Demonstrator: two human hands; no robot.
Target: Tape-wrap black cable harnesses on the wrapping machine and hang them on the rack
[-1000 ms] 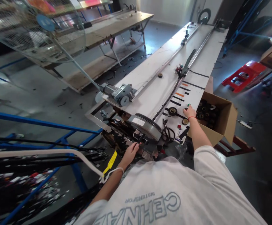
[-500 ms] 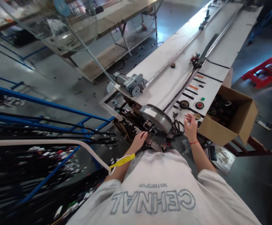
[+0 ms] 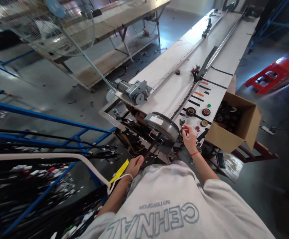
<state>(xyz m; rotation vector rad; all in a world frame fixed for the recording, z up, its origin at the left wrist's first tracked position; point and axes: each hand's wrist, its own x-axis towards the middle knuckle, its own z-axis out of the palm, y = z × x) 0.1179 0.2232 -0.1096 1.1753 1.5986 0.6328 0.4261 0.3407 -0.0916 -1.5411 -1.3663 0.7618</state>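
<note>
My left hand is closed at the near end of a dark strip that runs up toward a round grey machine drum. A yellow tag on a white loop hangs at that wrist. My right hand is closed around the handles of black scissors, just right of the drum, over the near end of the long white table. Fingers cover most of the scissors. A red string circles my right wrist.
Tape rolls and black and orange strips lie on the table's right side. A cardboard box holding dark rolls stands at right, above a phone. Blue racks with black cords are at left; a motor sits at the table's corner.
My left hand has moved down and left, drawing out the dark strip. My right hand has moved left and closed on the scissors. The whole view has shifted slightly.
</note>
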